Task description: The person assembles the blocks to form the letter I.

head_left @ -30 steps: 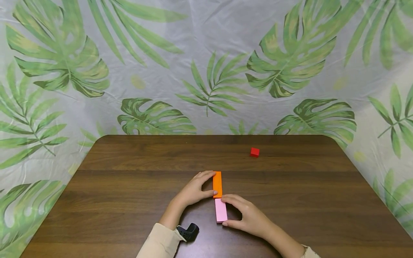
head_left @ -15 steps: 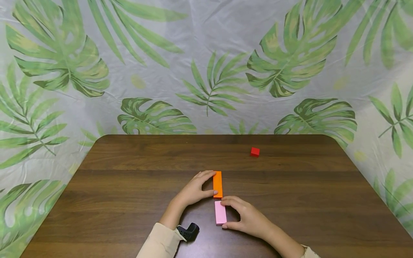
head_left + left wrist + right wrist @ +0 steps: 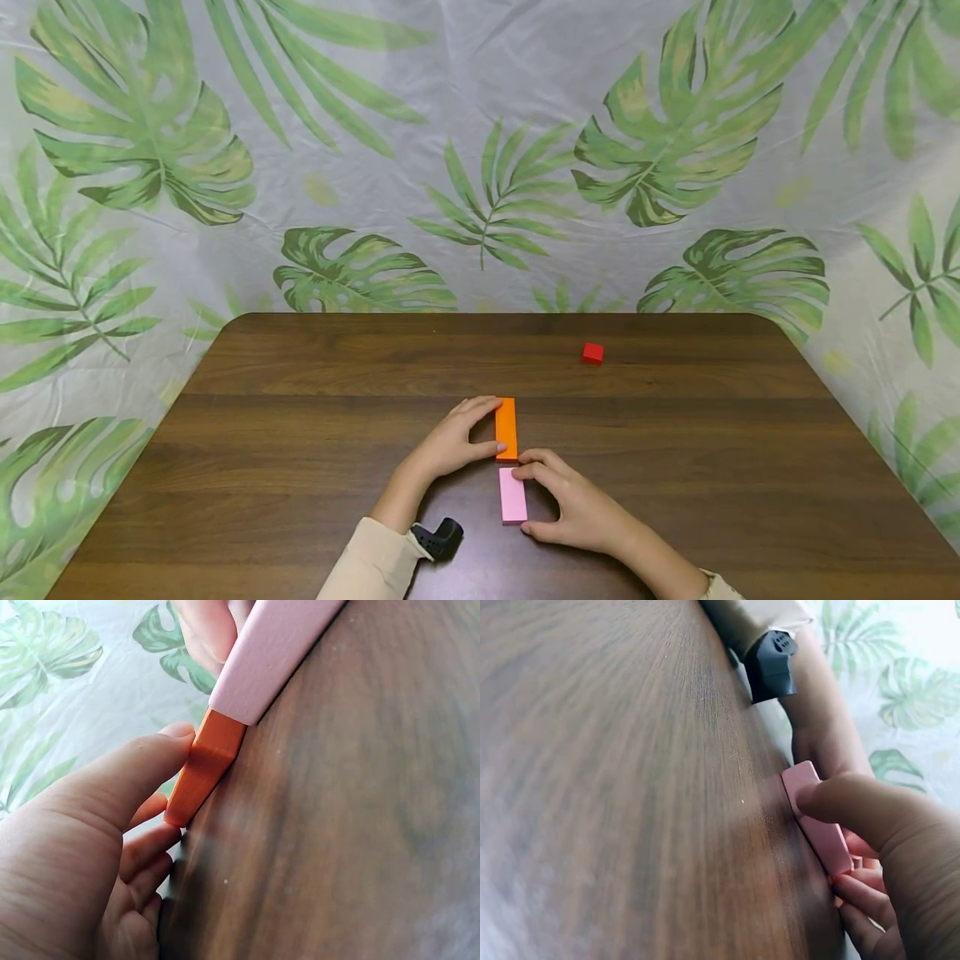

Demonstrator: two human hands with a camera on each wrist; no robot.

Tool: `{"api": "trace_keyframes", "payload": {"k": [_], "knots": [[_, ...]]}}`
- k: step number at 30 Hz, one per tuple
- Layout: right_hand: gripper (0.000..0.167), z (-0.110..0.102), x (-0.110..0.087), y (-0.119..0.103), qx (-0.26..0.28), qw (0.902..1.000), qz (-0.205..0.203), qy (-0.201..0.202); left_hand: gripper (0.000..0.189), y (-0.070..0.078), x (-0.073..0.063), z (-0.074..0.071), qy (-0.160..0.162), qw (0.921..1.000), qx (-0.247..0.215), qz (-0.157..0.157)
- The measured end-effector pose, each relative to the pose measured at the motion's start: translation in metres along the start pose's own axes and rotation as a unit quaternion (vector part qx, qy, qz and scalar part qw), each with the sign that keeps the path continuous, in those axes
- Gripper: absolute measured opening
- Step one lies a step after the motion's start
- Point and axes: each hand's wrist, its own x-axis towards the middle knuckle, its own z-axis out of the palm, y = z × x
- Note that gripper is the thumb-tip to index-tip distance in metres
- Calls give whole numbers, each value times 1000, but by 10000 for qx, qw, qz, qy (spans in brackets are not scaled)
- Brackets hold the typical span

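Observation:
An orange block lies lengthwise on the table, with a pink block in line on its near side. In the head view a narrow strip of wood shows between their ends. My left hand holds the orange block from the left, thumb near its close end and fingers at its far end. From the right, my right hand has the pink block between thumb and index finger, one at each end; another finger is raised beside the index. The right wrist view shows the thumb against the pink block.
A small red block sits toward the back right of the brown wooden table. A black wrist device is worn at the left sleeve. Behind the table hangs a leaf-patterned cloth.
The pink block has slid slightly toward me, opening a narrow gap from the orange one. My right hand moved with it, then its fingers spread a little. The left hand has stayed put.

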Motion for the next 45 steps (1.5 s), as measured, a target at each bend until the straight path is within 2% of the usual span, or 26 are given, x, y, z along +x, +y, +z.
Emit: {"api": "trace_keyframes", "payload": {"k": [16,45], "knots": [[50,1,0,1,-69,9997,-192,104,64,1,-1,-1,-49,9999,-58,-65],[53,3,0,0,-153,9998,61,131,65,2,-1,-2,-79,9999,-71,-119]]}}
